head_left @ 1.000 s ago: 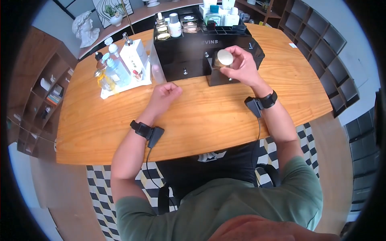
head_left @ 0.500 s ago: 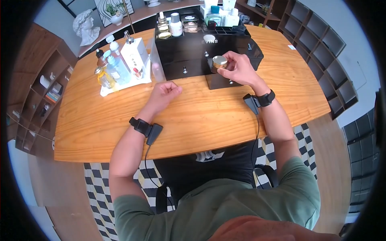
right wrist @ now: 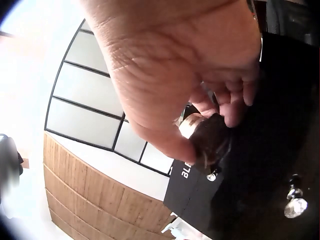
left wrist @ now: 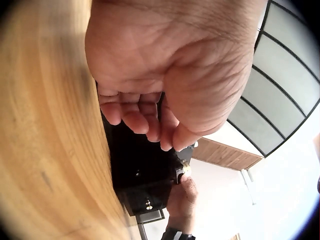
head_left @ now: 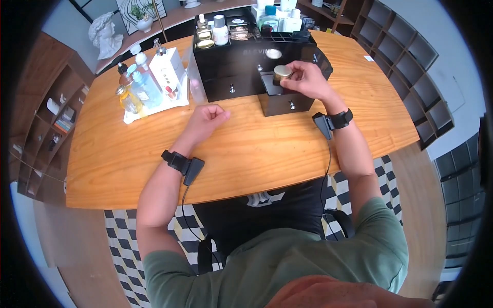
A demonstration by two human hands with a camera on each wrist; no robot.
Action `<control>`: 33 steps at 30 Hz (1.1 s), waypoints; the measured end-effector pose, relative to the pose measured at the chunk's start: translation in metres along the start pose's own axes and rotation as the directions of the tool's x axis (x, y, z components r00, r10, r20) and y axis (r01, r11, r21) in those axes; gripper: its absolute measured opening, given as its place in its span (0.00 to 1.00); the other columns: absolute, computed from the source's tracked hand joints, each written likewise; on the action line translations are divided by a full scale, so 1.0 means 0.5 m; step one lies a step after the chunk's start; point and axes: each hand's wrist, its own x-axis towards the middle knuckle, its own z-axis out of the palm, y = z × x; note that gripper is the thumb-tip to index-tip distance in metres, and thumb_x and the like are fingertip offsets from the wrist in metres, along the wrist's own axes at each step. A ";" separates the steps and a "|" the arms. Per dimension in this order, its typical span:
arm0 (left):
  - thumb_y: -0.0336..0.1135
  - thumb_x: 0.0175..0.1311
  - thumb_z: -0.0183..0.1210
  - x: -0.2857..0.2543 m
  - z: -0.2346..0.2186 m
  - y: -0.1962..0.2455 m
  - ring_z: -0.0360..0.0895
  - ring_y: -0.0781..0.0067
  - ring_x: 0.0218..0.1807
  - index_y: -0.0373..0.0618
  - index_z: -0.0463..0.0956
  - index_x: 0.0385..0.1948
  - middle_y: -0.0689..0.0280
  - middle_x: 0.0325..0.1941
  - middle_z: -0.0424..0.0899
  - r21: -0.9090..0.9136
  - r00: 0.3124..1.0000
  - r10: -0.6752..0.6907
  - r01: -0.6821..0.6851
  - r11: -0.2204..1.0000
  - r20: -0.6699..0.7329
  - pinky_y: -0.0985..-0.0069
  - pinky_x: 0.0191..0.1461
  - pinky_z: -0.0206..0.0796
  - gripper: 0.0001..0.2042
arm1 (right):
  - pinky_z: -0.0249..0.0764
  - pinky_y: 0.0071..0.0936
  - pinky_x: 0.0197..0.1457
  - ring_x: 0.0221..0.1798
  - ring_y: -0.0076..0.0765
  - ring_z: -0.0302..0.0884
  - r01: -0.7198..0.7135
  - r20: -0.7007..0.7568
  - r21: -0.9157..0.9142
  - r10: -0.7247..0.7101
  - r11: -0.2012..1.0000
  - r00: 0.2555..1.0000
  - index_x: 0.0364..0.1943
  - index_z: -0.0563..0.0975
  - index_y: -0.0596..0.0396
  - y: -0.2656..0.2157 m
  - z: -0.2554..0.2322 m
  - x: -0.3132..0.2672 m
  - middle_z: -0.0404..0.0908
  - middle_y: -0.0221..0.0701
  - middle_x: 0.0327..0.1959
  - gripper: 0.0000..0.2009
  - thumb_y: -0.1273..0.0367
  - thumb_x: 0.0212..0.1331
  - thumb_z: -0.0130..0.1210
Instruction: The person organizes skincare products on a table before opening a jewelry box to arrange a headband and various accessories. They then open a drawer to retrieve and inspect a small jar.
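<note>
My right hand (head_left: 310,82) pinches a small jar with a gold lid (head_left: 282,71) between thumb and fingers. The jar is upright, over the pulled-out small drawer (head_left: 287,105) at the right of a black cosmetics organizer (head_left: 221,69). From the right wrist, the jar's dark body (right wrist: 212,142) shows between thumb and fingertips, close to the black drawer fronts. My left hand (head_left: 204,123) holds nothing; it rests on the wooden table in front of the organizer, its fingers loosely curled, as the left wrist view also shows.
A white tray (head_left: 128,119) with several pump bottles stands left of the organizer. On the organizer's top are a white bottle (head_left: 220,31), a blue-capped bottle (head_left: 269,19) and other cosmetics. Crystal knobs (head_left: 232,88) stick out from the drawers. A cable hangs from each wrist camera.
The right hand has turned the jar from tilted to upright and brought it down close over the drawer. The left hand stays in place. The head view has shifted slightly.
</note>
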 end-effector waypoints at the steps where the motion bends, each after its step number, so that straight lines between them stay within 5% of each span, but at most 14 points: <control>1: 0.36 0.70 0.64 0.000 0.000 -0.001 0.61 0.92 0.26 0.41 0.79 0.27 0.82 0.24 0.72 0.012 1.000 -0.013 0.013 1.000 0.005 0.86 0.28 0.54 0.11 | 0.75 0.25 0.36 0.28 0.25 0.80 0.009 0.038 -0.049 -0.007 0.999 0.999 0.36 0.82 0.62 -0.004 0.000 0.002 0.83 0.32 0.25 0.18 0.62 0.47 0.71; 10: 0.36 0.70 0.64 0.001 0.002 -0.007 0.61 0.93 0.26 0.41 0.80 0.27 0.82 0.23 0.72 -0.065 1.000 0.025 -0.025 0.998 -0.003 0.87 0.28 0.54 0.11 | 0.78 0.35 0.39 0.32 0.46 0.83 0.056 0.275 -0.283 0.025 0.958 0.961 0.28 0.83 0.63 -0.024 0.000 0.037 0.84 0.45 0.26 0.19 0.57 0.44 0.69; 13: 0.35 0.70 0.64 0.000 0.001 -0.009 0.61 0.93 0.26 0.41 0.80 0.27 0.82 0.24 0.72 -0.053 1.000 0.016 -0.016 0.998 0.010 0.87 0.28 0.54 0.11 | 0.75 0.33 0.36 0.28 0.39 0.81 0.113 0.297 -0.346 -0.005 0.931 0.955 0.29 0.81 0.65 -0.022 0.011 0.044 0.83 0.41 0.25 0.15 0.67 0.45 0.74; 16: 0.30 0.71 0.61 -0.002 -0.003 -0.003 0.66 0.92 0.33 0.42 0.79 0.27 0.81 0.29 0.75 -0.037 0.999 -0.023 0.024 0.999 0.049 0.87 0.38 0.61 0.09 | 0.75 0.32 0.36 0.30 0.40 0.82 0.150 0.341 -0.308 -0.038 0.939 0.939 0.30 0.81 0.64 -0.034 0.016 0.047 0.83 0.41 0.25 0.14 0.68 0.46 0.73; 20: 0.30 0.71 0.61 -0.003 0.001 0.006 0.66 0.91 0.33 0.42 0.78 0.27 0.80 0.29 0.75 -0.042 0.998 -0.043 0.045 0.998 0.045 0.86 0.38 0.61 0.09 | 0.75 0.32 0.37 0.30 0.40 0.82 0.185 0.410 -0.300 -0.048 0.936 0.911 0.30 0.82 0.61 -0.025 0.028 0.061 0.84 0.40 0.27 0.12 0.70 0.46 0.72; 33: 0.32 0.71 0.62 -0.003 0.001 0.003 0.66 0.92 0.31 0.42 0.79 0.28 0.81 0.28 0.75 -0.026 0.998 -0.035 0.036 0.999 0.060 0.86 0.36 0.61 0.09 | 0.79 0.34 0.44 0.39 0.42 0.86 0.130 0.515 -0.461 0.146 0.878 0.845 0.34 0.85 0.60 -0.034 0.041 0.075 0.88 0.40 0.33 0.09 0.76 0.45 0.64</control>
